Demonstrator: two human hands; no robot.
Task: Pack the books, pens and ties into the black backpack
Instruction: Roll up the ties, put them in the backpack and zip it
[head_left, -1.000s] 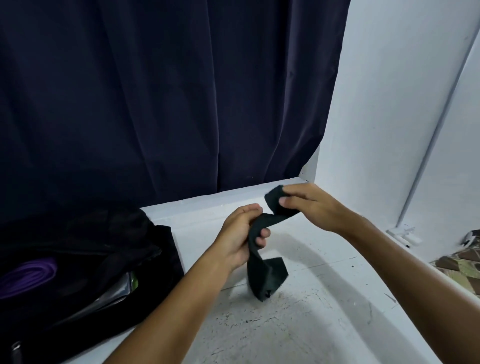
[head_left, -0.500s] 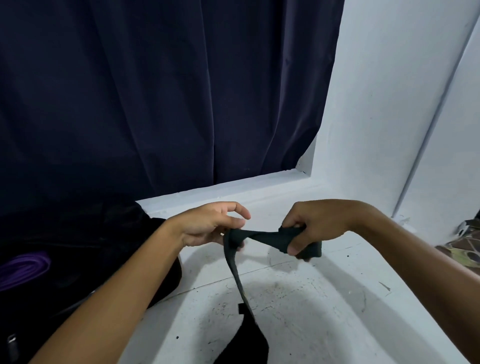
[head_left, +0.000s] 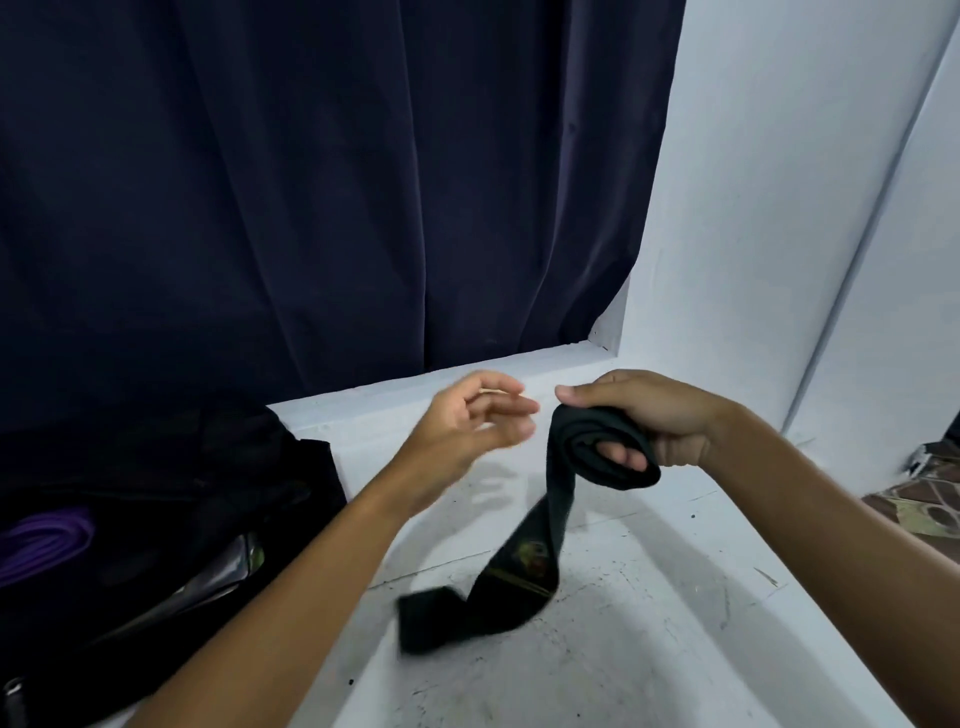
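right hand (head_left: 657, 415) is clamped on the dark tie (head_left: 524, 558), thumb over the top and fingers (head_left: 626, 457) poking through the coil wound around them. the rolled part sits right in that grip, up off the bench (head_left: 649, 649). from the coil the tie drops down and to the left, a small crest showing on the wider stretch, and its broad end looks to rest folded on the bench surface, though it is blurred. left hand (head_left: 475, 421) floats just beside the coil, fingers apart and loosely curved, holding nothing and not touching the tie; it is a bit blurred too. out to the left, the black backpack (head_left: 171, 519) lies on the bench with its mouth agape, a purple item (head_left: 44, 540) inside near the left edge and something glossy (head_left: 208, 577) at the opening. behind everything hangs a dark navy curtain (head_left: 311, 182), with a white wall (head_left: 769, 208) to the right. a patterned cloth (head_left: 924, 499) peeks in at the far right edge.
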